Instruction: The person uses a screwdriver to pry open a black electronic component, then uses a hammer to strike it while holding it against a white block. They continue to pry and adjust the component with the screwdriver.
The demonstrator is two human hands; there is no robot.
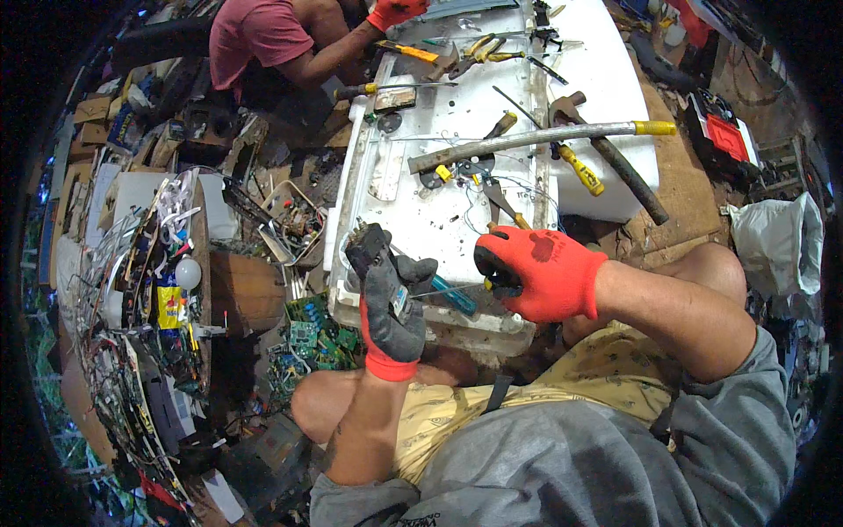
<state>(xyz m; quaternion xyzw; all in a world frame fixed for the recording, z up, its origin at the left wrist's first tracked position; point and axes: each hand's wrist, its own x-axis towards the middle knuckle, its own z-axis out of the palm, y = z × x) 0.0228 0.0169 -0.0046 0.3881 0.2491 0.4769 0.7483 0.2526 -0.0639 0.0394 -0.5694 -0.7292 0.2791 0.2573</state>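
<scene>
Left hand (392, 312) grips a black part (369, 253); right hand (540, 274) is wrapped around a screwdriver (432, 292), shaft toward nine o'clock. A metal tube (527, 140) lies beyond, at twelve o'clock.

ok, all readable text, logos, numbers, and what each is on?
Red-and-black right-hand glove: dark logo with lettering, wording not copied.
Yellow-and-blue plastic packet: dark lettering, wording not copied.
Grey cloth shirt: small dark lettering, too blurred to read surely.
Flat white panel: small dark marks, too small to read.
</scene>
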